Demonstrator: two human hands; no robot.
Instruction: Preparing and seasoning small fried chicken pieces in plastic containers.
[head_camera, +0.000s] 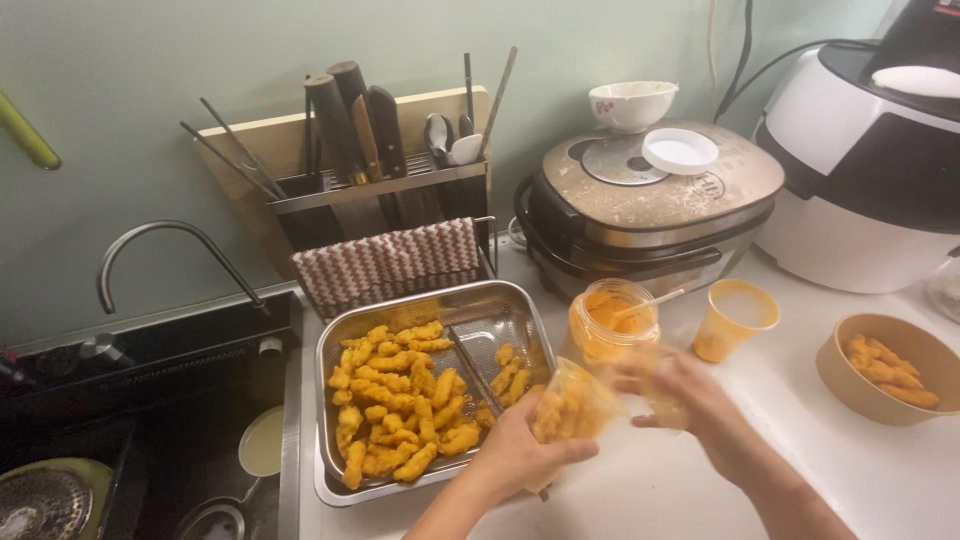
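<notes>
1. Your left hand (520, 455) is closed around a clear plastic cup (572, 405) that already holds some fried strips. It sits tilted just over the near right corner of the metal tray (500, 305). Keep the grip firm but light, since thin plastic buckles easily.
2. Your right hand (690, 400) is blurred at the cup's mouth. You cannot tell from this view whether its fingers are pinching a piece or spread open, so steady it before you let anything go.
3. The pile of fried strips (400, 405) fills the left part of the tray, with a few loose ones on the right. Hold the cup low over the tray so any piece you drop lands back in it.
4. Just behind the cup stands a jar of orange sauce (610, 322) with a stick in it, and near that a small orange cup (735, 318). Mind your right elbow around both.
5. A brown bowl (885, 368) with more strips sits further right on the white table (640, 490), well apart from your hands.
</notes>
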